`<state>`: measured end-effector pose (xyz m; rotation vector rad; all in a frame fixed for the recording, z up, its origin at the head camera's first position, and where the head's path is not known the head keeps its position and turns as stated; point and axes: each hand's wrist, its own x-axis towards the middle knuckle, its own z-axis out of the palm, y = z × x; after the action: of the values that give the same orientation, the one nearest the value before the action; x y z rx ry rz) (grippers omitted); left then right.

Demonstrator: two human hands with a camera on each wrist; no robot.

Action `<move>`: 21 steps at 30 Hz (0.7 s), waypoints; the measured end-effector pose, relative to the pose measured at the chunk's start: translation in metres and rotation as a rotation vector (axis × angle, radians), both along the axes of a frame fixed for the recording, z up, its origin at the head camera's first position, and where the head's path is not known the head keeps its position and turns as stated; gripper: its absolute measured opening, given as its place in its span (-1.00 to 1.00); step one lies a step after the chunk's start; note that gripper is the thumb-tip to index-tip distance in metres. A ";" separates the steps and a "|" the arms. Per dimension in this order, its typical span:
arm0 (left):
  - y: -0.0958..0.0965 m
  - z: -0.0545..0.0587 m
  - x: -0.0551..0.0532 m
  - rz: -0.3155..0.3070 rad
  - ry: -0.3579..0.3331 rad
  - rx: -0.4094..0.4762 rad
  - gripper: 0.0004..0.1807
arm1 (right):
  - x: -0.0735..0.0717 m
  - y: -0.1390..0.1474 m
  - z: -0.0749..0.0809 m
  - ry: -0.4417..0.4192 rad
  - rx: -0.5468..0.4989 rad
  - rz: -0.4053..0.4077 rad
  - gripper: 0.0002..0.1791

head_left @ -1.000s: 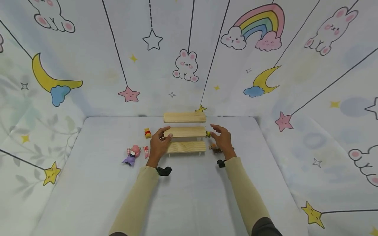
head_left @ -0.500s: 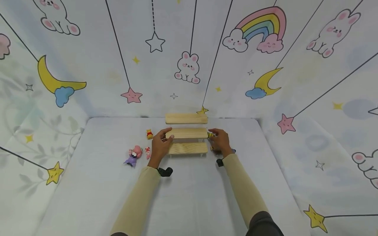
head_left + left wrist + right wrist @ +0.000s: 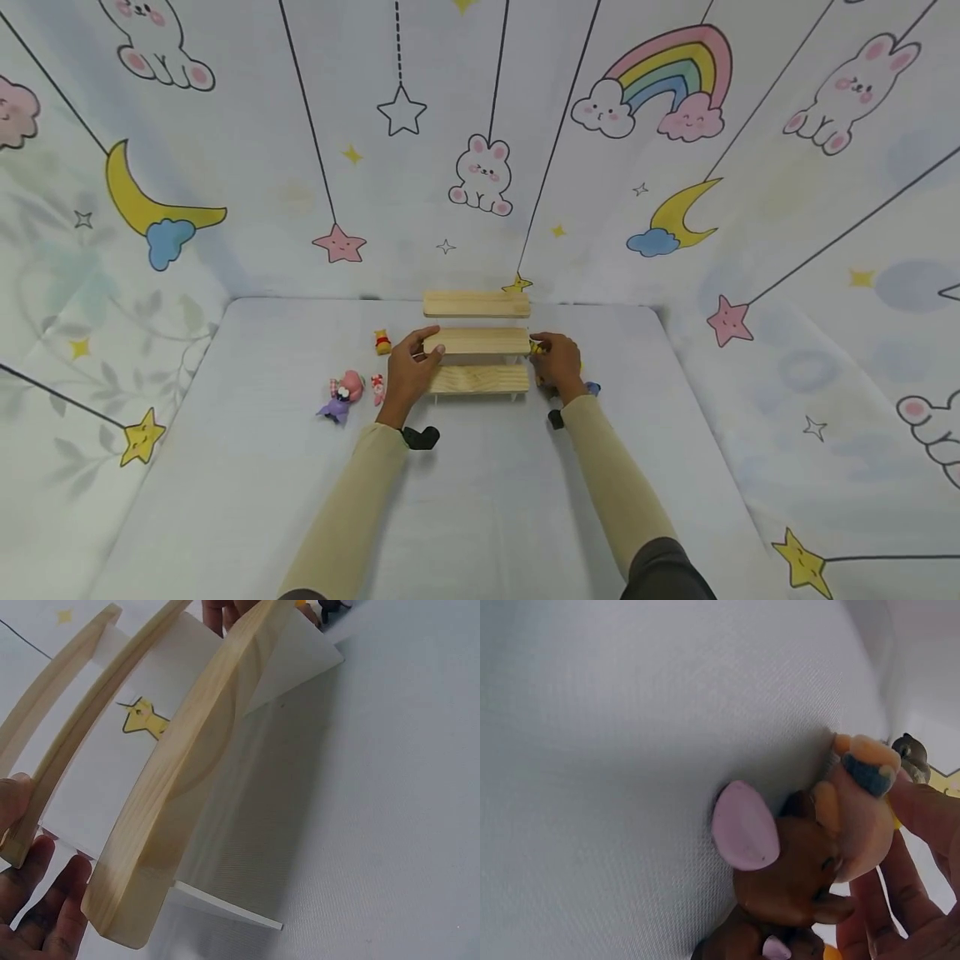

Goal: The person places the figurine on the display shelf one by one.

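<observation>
A three-tier wooden shelf (image 3: 477, 379) on white supports stands at the back of the table. My left hand (image 3: 408, 373) grips the left end of its middle plank (image 3: 483, 342); in the left wrist view the thumb lies on one face and the fingers (image 3: 66, 900) on the other. At the shelf's right end, my right hand (image 3: 558, 362) has its fingers curled round a small yellow figurine (image 3: 536, 347), mostly hidden by the hand. Close by in the right wrist view are a brown figurine with pink-lined ears (image 3: 780, 870) and a peach one (image 3: 862, 817).
Left of the shelf stand a yellow bear figurine in a red shirt (image 3: 382, 342), a small pink-and-white figurine (image 3: 377, 389), a pink one (image 3: 351, 386) and a purple one (image 3: 333, 410). A blue figurine (image 3: 592, 388) shows beside my right wrist. Printed cloth walls (image 3: 420, 200) rise behind.
My right hand has come in from the right and its fingers have closed round the yellow figurine beside the shelf. The left hand keeps its grip on the middle plank.
</observation>
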<state>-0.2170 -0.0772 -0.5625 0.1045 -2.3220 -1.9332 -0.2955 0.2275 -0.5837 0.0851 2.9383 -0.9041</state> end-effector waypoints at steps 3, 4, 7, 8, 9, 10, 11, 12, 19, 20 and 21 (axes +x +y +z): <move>0.000 0.000 0.000 0.000 0.003 0.000 -0.56 | 0.001 0.001 0.000 -0.011 -0.025 -0.007 -0.52; 0.000 0.000 0.000 -0.001 0.004 0.000 -0.55 | 0.002 0.001 0.001 -0.003 -0.033 -0.006 -0.52; 0.000 0.000 0.000 -0.002 0.008 -0.002 -0.54 | 0.005 0.000 0.003 0.027 -0.062 -0.003 -0.55; 0.000 0.000 0.000 -0.002 0.009 -0.002 -0.54 | 0.006 -0.001 0.003 0.039 -0.078 -0.005 -0.57; 0.000 0.000 0.000 -0.003 0.011 0.000 -0.54 | 0.007 -0.001 0.004 0.055 -0.090 -0.003 -0.60; 0.001 0.000 -0.001 -0.002 0.013 0.001 -0.54 | 0.007 -0.001 0.004 0.066 -0.103 -0.004 -0.64; 0.001 0.000 -0.001 -0.002 0.014 0.002 -0.54 | 0.008 -0.002 0.005 0.074 -0.120 -0.006 -0.68; 0.001 0.000 -0.001 -0.002 0.015 0.002 -0.54 | 0.008 -0.002 0.006 0.085 -0.129 -0.004 -0.71; 0.001 0.001 0.000 0.010 0.004 -0.015 -0.56 | 0.010 -0.001 0.011 0.130 -0.136 -0.001 -0.78; 0.001 0.000 0.000 0.011 0.005 -0.017 -0.56 | 0.010 -0.001 0.011 0.127 -0.131 -0.002 -0.78; 0.001 0.000 0.000 0.012 0.008 -0.016 -0.57 | 0.011 -0.001 0.012 0.123 -0.127 -0.003 -0.78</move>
<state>-0.2167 -0.0761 -0.5623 0.1095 -2.3261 -1.9053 -0.2847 0.2270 -0.5719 0.0289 2.9818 -1.1333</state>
